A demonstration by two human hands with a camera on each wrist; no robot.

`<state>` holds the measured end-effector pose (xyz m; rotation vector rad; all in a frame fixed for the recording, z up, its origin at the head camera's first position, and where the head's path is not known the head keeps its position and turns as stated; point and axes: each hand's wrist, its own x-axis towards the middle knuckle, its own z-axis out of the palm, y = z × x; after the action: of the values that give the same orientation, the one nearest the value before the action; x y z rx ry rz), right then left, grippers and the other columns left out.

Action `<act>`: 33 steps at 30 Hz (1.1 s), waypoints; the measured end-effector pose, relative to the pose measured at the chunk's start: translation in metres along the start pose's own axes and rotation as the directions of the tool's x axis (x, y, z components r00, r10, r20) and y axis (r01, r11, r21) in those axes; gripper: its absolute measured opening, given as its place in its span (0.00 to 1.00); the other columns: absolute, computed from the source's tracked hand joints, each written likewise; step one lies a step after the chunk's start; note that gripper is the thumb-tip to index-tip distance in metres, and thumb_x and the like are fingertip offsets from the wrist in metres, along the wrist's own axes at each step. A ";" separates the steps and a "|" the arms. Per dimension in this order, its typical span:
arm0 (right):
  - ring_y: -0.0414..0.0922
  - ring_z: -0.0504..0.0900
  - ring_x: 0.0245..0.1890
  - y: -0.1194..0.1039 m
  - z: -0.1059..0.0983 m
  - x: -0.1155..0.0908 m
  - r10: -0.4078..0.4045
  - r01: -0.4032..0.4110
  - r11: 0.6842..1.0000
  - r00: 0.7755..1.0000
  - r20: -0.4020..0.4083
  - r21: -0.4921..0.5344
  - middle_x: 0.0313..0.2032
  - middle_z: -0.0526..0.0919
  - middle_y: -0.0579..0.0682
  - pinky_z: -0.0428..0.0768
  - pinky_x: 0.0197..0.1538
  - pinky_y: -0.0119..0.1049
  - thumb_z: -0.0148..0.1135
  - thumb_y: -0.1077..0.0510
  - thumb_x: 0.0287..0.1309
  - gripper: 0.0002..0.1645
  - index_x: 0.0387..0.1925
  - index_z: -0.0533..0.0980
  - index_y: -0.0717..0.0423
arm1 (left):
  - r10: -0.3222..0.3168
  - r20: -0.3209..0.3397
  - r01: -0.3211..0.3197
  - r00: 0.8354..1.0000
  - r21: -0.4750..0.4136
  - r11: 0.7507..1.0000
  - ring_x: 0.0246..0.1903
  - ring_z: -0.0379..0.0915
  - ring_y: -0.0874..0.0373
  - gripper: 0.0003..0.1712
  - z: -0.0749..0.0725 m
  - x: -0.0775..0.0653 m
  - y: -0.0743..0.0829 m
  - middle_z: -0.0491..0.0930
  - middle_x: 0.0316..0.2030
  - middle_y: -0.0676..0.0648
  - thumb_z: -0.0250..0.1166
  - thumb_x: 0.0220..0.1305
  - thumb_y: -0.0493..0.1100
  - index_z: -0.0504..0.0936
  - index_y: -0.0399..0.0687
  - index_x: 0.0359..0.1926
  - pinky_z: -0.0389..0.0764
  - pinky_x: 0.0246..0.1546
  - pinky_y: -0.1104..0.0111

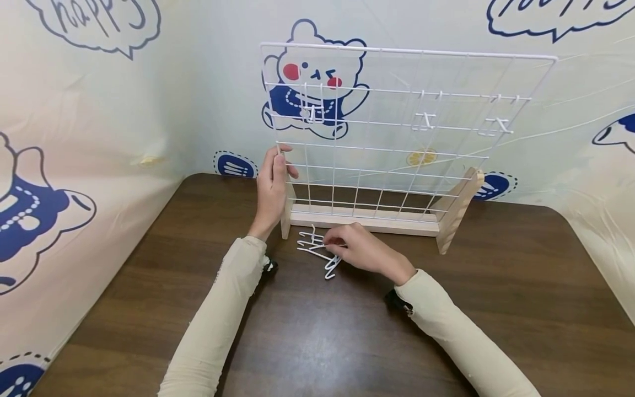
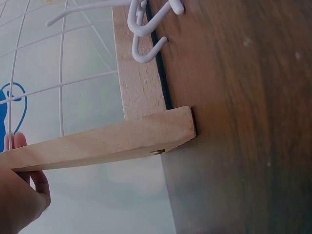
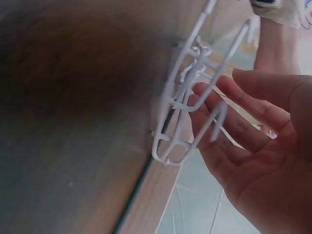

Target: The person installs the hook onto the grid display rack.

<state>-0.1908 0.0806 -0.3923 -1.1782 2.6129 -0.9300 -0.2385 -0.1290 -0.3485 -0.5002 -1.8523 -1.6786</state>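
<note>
A: Where are the loose hooks [image 1: 317, 252] relative to the right hand [image 1: 367, 249]?

B: On the bench [image 1: 322, 342], at its fingertips, extending left from there. Small tangle, wires overlap, can't get a sure count.

A: Long axis?

B: Mixed. Upper wires run roughly left-right in the head view, prongs to the left, one end sticking out toward the rack side. Lower loop angles back toward the wearer.

A: Right fingers holding anything?

B: Can't tell. Head view: bent, tips right at the wires. Right wrist view: wires cross in front of the fingertips, thumb looks apart. No pinch I'd sign off on.

A: Left hand [image 1: 272, 182]?

B: Wrapped round the left edge of the grid rack [image 1: 421, 52], by the top of the left wooden upright [image 2: 105, 139]. Well up from the tangle; right is clearly the nearer hand.

A: Edges, room?

B: Base rail [image 1: 364, 219] runs just behind the tangle, left upright close on the far left, so I'd call that corner tight. Best room, my read: toward the wearer, between the sleeves [image 1: 218, 320]. Up top, hung hooks [image 1: 425, 119] sit on the upper wires, one left, two right, with a wide gap between.
</note>
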 end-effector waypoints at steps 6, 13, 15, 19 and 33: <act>0.42 0.83 0.44 0.002 0.002 -0.001 0.009 -0.009 0.999 1.000 0.018 -0.032 0.41 0.87 0.49 0.79 0.51 0.39 0.62 0.66 0.63 0.09 0.42 0.84 0.60 | -0.004 0.009 0.004 1.000 -0.005 1.000 0.34 0.73 0.33 0.18 0.002 0.000 0.000 0.74 0.30 0.25 0.43 0.80 0.40 0.71 0.30 0.57 0.68 0.39 0.55; 0.39 0.78 0.33 0.001 0.001 -0.004 0.028 -0.028 0.997 1.000 0.004 -0.078 0.32 0.85 0.45 0.78 0.40 0.35 0.59 0.67 0.63 0.08 0.33 0.84 0.59 | -0.014 0.010 0.014 1.000 -0.001 1.000 0.35 0.73 0.34 0.18 0.001 0.000 0.001 0.75 0.31 0.25 0.43 0.80 0.41 0.71 0.32 0.57 0.68 0.39 0.55; 0.39 0.76 0.31 0.001 0.001 -0.005 0.041 -0.040 0.995 0.999 0.007 -0.096 0.31 0.84 0.45 0.77 0.38 0.34 0.59 0.66 0.63 0.08 0.32 0.84 0.59 | -0.017 0.008 0.017 1.000 0.006 1.000 0.35 0.73 0.34 0.18 0.001 0.000 0.000 0.75 0.31 0.25 0.43 0.80 0.41 0.71 0.32 0.58 0.68 0.38 0.61; 0.37 0.78 0.34 0.003 0.001 -0.006 0.039 -0.038 0.996 0.999 0.013 -0.085 0.34 0.87 0.47 0.78 0.41 0.35 0.58 0.64 0.67 0.11 0.35 0.85 0.58 | -0.014 0.014 0.014 1.000 0.012 1.000 0.34 0.73 0.33 0.18 0.000 0.000 0.000 0.75 0.31 0.25 0.43 0.80 0.40 0.72 0.32 0.57 0.69 0.38 0.64; 0.38 0.71 0.24 0.003 0.000 -0.009 0.089 -0.094 0.983 0.995 -0.037 -0.156 0.22 0.73 0.42 0.73 0.33 0.34 0.55 0.57 0.72 0.12 0.30 0.75 0.52 | -0.010 0.046 0.010 0.999 0.003 1.000 0.34 0.73 0.32 0.18 -0.003 0.002 0.003 0.74 0.30 0.24 0.43 0.80 0.39 0.71 0.29 0.56 0.70 0.39 0.52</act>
<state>-0.1866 0.0888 -0.3955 -1.0737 2.7827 -0.7412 -0.2375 -0.1315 -0.3453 -0.5332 -1.8930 -1.6841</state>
